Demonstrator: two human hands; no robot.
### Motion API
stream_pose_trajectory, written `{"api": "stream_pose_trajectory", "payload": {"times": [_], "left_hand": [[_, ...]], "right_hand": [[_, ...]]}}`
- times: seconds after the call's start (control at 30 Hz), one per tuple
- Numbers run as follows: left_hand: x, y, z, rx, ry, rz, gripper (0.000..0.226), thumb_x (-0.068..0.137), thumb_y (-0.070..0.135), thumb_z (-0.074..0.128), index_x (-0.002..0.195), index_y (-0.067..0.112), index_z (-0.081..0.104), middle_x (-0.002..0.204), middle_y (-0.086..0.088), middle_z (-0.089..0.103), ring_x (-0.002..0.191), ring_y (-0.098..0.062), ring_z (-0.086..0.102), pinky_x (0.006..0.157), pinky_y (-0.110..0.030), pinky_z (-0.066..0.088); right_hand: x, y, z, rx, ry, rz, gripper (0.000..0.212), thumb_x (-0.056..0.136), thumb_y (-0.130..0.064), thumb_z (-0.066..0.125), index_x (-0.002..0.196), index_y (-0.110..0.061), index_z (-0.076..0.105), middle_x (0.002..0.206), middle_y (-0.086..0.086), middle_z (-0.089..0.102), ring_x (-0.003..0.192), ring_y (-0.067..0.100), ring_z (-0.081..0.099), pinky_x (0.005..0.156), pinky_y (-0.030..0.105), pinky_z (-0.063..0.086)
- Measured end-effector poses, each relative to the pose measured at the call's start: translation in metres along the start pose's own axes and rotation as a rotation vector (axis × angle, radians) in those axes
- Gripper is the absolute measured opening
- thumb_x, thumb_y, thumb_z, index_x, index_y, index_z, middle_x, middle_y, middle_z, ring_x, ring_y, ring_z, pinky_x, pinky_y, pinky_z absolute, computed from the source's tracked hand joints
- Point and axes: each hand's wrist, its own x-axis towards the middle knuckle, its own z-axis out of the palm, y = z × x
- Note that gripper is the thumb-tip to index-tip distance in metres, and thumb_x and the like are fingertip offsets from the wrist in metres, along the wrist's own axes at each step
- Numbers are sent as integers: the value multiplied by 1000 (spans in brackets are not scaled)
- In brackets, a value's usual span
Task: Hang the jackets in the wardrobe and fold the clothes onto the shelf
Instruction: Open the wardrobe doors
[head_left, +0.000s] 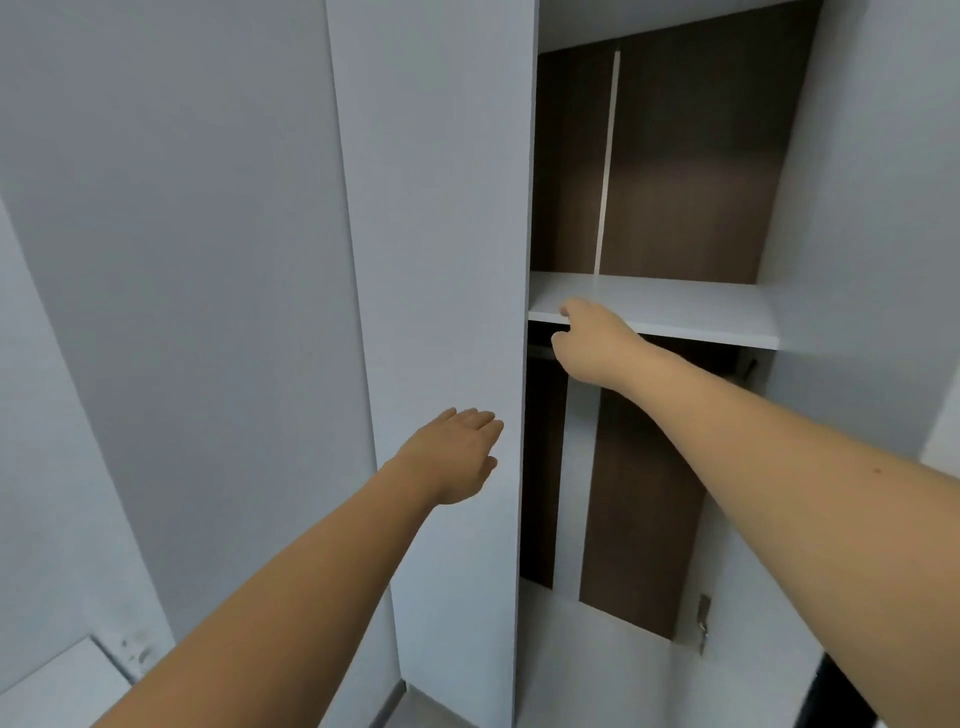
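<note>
"What were you doing there?"

"I was at the wardrobe (670, 171). My left hand (452, 457) lay flat on the white door (447, 234), fingers straight. My right hand (592, 343) reached in at the front edge of the shelf (675, 312). Its fingers were curled, maybe round the dark rail (540, 353) just under it. I could not tell for sure."

"Where were the jackets?"

"Not in sight. Nothing lay on the shelf, and I saw nothing hanging below."

"So what step was it?"

"Only the start, I think. The wardrobe was open. Next I would need to go and fetch a jacket."
</note>
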Motion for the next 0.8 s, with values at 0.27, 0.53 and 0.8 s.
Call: {"api": "stream_pose_trajectory", "payload": {"times": [0.27,0.53,0.8], "left_hand": [[99,-69,30,325,-120,209,63,103,35,39,157,13,15,166,-9,7,153,-28,1,123,-46,3],[179,-65,50,427,-114,385,62,105,28,37,158,14,9,166,-7,3,153,-26,-5,121,-46,-4],[223,-83,71,664,-98,372,67,103,34,31,158,17,-3,165,-7,-12,150,-26,-21,118,-53,-17]], "right_hand": [[130,-8,49,453,80,222,46,103,-20,42,146,-6,37,149,14,42,130,28,45,103,32,37],[222,1,72,653,218,183,53,105,-36,35,153,-19,20,152,2,36,132,22,42,103,36,41],[267,24,72,704,234,168,37,106,-36,35,128,-10,50,116,6,58,96,13,55,78,25,47]]}}
